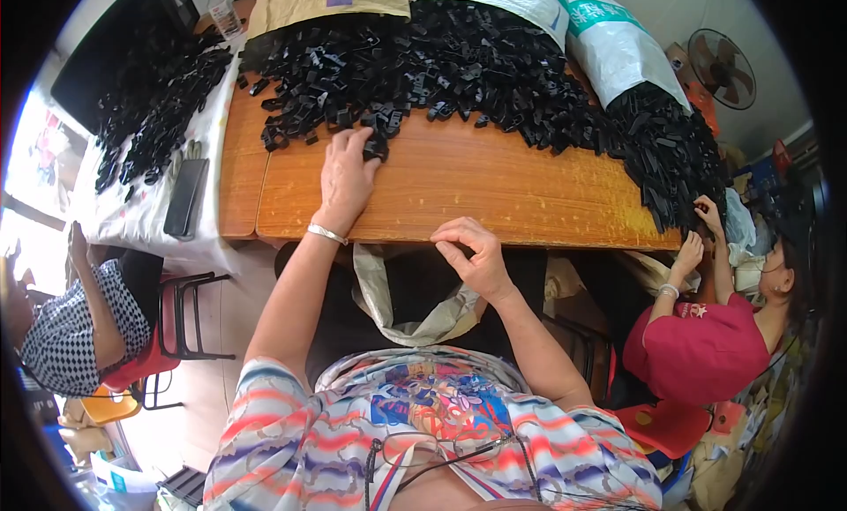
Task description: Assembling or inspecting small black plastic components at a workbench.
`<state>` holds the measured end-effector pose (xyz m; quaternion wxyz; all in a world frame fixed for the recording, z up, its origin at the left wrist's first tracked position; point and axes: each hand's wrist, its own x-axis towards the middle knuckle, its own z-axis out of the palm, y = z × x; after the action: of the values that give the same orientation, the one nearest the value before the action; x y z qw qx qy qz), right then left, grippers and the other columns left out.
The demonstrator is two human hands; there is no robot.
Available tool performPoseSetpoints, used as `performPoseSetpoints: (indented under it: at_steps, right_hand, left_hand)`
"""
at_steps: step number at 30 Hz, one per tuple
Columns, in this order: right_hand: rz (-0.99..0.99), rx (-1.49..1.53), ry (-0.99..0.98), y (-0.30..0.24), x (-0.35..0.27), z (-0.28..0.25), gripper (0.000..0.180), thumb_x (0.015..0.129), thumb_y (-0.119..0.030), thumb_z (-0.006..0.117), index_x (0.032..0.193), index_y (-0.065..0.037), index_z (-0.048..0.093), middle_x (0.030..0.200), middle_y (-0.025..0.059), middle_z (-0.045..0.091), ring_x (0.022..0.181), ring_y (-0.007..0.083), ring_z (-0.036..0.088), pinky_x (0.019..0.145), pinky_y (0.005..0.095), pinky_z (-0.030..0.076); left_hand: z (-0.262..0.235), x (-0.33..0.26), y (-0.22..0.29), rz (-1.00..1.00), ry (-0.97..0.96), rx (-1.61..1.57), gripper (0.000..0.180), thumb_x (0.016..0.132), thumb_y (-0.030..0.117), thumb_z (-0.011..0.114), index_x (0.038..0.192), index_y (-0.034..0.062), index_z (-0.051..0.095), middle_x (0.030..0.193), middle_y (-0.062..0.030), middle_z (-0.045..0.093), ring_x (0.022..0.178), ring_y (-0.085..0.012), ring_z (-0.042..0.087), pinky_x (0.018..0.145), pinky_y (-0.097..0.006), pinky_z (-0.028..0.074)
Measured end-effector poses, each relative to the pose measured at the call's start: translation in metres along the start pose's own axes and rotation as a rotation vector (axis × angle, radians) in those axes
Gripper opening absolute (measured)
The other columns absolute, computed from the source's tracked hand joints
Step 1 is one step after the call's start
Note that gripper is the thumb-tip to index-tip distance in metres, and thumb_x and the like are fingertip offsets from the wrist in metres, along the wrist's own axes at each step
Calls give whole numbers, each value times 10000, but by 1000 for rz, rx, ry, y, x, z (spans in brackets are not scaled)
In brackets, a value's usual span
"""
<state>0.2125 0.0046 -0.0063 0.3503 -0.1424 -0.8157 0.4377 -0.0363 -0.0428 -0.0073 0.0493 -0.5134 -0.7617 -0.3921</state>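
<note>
Both grips unclear, left fingers [342,144] at black pieces [379,146], right fingers [468,232] near table edge [401,237]

This is a small workshop for handwork on loose parts. Heaps of small black pieces [494,79] spread from the mouths of bulky sacks [613,48] across a scuffed wooden bench [494,189], and more lie on a white sheet [110,218] to the left. Co-workers sit at either side, one in a red shirt [693,352], one in a checked top [75,330]. A fan [722,68] stands at the right.
</note>
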Motion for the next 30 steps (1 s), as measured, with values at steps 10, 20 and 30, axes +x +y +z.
performPoseSetpoints:
  at_steps: [10,20,30]
  right_hand:
    - [46,-333,138,55,75,-45,129,814,-14,639,934,-24,685,957,146,650,866,303,650,747,372,516]
    - [-30,-914,0,102,146,-76,232,813,-1,563,1011,-76,658,988,166,577,872,378,634,751,450,529]
    - [6,-604,-108,70,116,-79,210,751,-18,712,866,-15,537,866,148,571,821,358,601,710,418,490]
  left_hand:
    - [1,-11,48,336,-59,60,437,780,62,675,1210,79,601,1209,-99,557,1165,-307,504,983,-415,409]
    - [35,2,83,475,-206,-24,317,820,61,651,1132,22,616,1074,-113,589,1042,-295,536,911,-383,456]
    - [43,-9,77,329,-246,-218,262,810,64,700,1055,10,626,952,-123,628,894,-278,597,827,-354,502]
